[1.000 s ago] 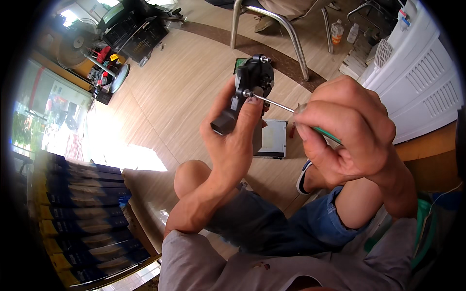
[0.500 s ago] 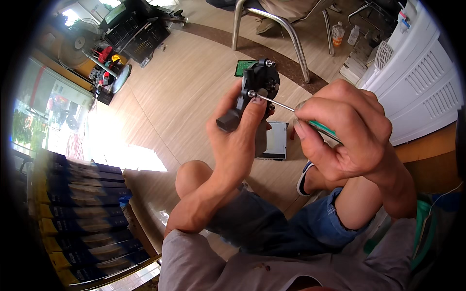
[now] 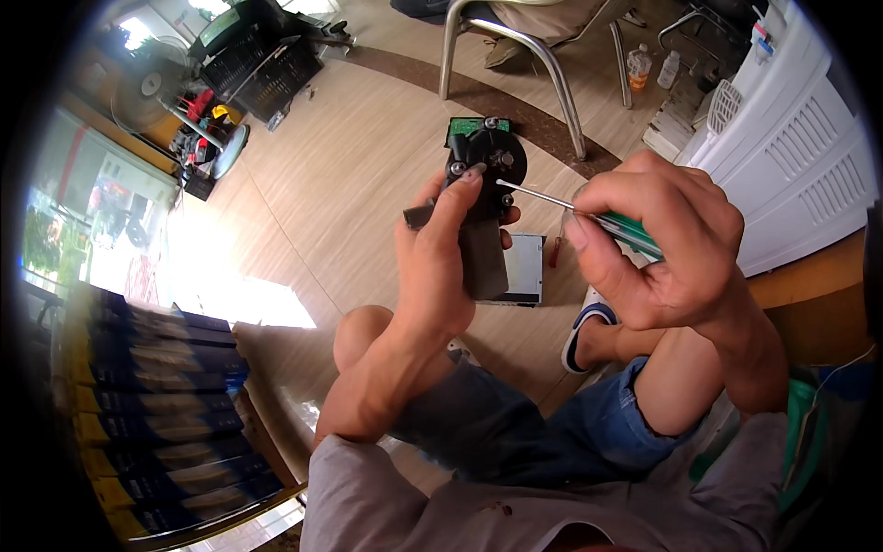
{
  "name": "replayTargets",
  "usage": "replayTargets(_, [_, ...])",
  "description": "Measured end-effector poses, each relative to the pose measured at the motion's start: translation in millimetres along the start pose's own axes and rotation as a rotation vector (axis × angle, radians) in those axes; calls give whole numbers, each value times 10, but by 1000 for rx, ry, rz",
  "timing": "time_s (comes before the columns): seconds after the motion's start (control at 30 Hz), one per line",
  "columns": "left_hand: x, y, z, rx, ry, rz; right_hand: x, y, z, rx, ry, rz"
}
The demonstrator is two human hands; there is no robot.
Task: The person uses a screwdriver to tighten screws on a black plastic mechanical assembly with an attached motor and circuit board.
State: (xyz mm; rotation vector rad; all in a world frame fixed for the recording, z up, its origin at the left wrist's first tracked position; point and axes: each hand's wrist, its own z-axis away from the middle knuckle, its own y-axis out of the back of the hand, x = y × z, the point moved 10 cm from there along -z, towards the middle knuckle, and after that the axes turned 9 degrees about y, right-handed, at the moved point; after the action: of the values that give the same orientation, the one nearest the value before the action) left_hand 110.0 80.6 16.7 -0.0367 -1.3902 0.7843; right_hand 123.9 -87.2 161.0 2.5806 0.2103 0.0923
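Observation:
My left hand grips a black gear motor with a round housing, a long body and metal-tipped mounting posts. The thumb lies over the housing near one post, and some fingers show at the far side. A thin screwdriver with a green handle is pinched between thumb and fingers of my right hand. Its metal tip points left, at the front of the round housing; whether it touches is hard to tell. Beyond the motor, a green circuit board is partly covered by it.
A flat silver box-shaped device lies on the floor below, beside a small red-handled tool. Ahead stands a metal-legged chair. To the right is a white appliance; at lower left, stacked blue-and-yellow boxes.
The motor has turned so its round face shows more toward me. The screwdriver tip has come away from the post by my left thumb and moved slightly right.

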Motion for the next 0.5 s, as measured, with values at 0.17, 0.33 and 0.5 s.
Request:
replayTargets(0.17, [-45, 27, -20, -4, 51, 4, 71, -52, 3, -11, -65, -37])
replayTargets(0.33, [-42, 16, -26, -62, 64, 70, 130, -93, 29, -14, -135, -67])
replayTargets(0.5, [-20, 22, -13, -77, 66, 84, 135, -154, 42, -78, -167, -82])
